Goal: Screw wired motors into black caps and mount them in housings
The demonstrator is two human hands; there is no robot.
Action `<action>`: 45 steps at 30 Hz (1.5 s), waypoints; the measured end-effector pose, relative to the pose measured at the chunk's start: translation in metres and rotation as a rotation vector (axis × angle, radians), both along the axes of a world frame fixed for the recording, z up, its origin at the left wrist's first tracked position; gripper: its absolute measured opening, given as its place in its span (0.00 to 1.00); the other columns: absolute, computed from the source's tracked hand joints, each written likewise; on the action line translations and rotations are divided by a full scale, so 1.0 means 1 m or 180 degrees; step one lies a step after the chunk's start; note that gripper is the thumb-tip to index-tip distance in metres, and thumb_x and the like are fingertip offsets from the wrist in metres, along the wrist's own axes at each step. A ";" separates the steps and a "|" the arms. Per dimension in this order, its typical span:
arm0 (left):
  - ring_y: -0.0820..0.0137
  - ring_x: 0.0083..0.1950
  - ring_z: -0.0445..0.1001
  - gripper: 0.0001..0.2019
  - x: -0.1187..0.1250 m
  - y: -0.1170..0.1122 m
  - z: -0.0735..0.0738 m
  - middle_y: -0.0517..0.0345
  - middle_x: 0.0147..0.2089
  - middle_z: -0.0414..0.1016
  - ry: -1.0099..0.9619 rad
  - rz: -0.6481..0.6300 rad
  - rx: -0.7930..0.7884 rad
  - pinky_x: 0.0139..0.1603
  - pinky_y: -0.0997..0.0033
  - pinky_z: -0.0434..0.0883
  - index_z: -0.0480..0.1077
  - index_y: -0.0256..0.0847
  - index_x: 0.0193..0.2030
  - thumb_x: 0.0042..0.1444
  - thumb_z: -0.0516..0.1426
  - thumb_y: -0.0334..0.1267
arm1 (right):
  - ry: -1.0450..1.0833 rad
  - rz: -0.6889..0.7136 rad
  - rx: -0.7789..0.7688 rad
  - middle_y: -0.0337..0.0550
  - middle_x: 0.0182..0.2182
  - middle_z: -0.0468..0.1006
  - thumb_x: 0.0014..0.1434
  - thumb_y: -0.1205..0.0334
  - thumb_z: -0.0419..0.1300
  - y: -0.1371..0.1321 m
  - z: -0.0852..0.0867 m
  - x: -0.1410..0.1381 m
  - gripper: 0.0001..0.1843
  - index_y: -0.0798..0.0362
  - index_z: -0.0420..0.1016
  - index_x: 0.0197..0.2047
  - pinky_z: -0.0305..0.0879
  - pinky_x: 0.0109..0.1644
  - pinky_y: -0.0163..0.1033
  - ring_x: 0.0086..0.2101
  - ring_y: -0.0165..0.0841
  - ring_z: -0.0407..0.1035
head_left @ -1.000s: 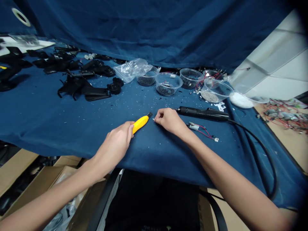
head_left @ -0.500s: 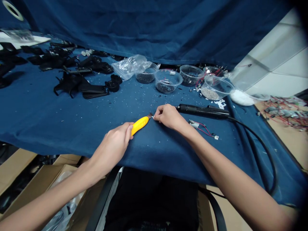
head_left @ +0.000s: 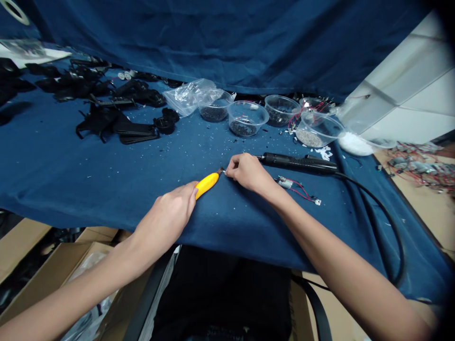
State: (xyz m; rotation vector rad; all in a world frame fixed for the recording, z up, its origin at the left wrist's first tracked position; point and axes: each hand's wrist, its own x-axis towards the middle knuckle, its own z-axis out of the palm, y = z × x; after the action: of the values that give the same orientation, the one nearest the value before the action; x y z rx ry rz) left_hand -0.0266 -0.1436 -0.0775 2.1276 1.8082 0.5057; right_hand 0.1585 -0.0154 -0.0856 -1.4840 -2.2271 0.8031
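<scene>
My left hand (head_left: 173, 204) is wrapped around yellow-handled nippers (head_left: 207, 184), seen side-on, whose short dark metal tip points up and to the right. Just right of that tip, my right hand (head_left: 245, 171) pinches a small white piece (head_left: 224, 172) between thumb and fingertips. The piece is too small to make out, and its end meets or nearly meets the nippers' tip. Behind my right hand lies a black electric screwdriver (head_left: 298, 162) with a cable. A small motor (head_left: 285, 183) with red and black wires rests beside my right wrist.
Clear plastic tubs (head_left: 248, 118) of small parts line the back of the blue cloth, by a clear plastic bag (head_left: 190, 97). Black plastic parts (head_left: 117, 125) lie at the left. White bits (head_left: 325, 152) are scattered about. An open cardboard box (head_left: 60, 270) stands below the table edge.
Almost nothing differs. The whole view has shifted slightly, and both hands keep their holds with the nippers' tip beside the white piece.
</scene>
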 end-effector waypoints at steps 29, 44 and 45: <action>0.69 0.33 0.73 0.21 0.003 -0.004 0.002 0.57 0.35 0.76 -0.0255 0.0395 -0.0138 0.35 0.71 0.63 0.69 0.39 0.55 0.69 0.40 0.43 | -0.0015 -0.0022 0.0019 0.42 0.23 0.75 0.50 0.73 0.57 -0.001 0.000 -0.001 0.06 0.57 0.72 0.24 0.56 0.32 0.33 0.24 0.26 0.65; 0.67 0.34 0.75 0.21 0.003 -0.004 -0.001 0.55 0.38 0.76 -0.0047 0.0295 -0.0082 0.36 0.70 0.64 0.67 0.38 0.57 0.69 0.39 0.43 | -0.0063 -0.0027 0.0094 0.41 0.22 0.74 0.50 0.71 0.57 -0.002 -0.001 -0.001 0.06 0.56 0.72 0.24 0.54 0.31 0.33 0.23 0.27 0.64; 0.66 0.35 0.75 0.22 0.003 -0.004 -0.002 0.54 0.39 0.77 -0.0013 0.0249 -0.0067 0.37 0.69 0.64 0.66 0.38 0.58 0.69 0.39 0.43 | -0.0058 -0.0025 0.0102 0.41 0.22 0.74 0.50 0.72 0.57 -0.002 -0.001 -0.001 0.06 0.56 0.72 0.24 0.54 0.31 0.33 0.23 0.27 0.64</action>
State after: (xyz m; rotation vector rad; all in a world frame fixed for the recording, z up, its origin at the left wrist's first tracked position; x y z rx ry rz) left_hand -0.0239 -0.1478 -0.0790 2.0472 1.8922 0.5069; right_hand 0.1576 -0.0171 -0.0869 -1.4898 -2.2354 0.7509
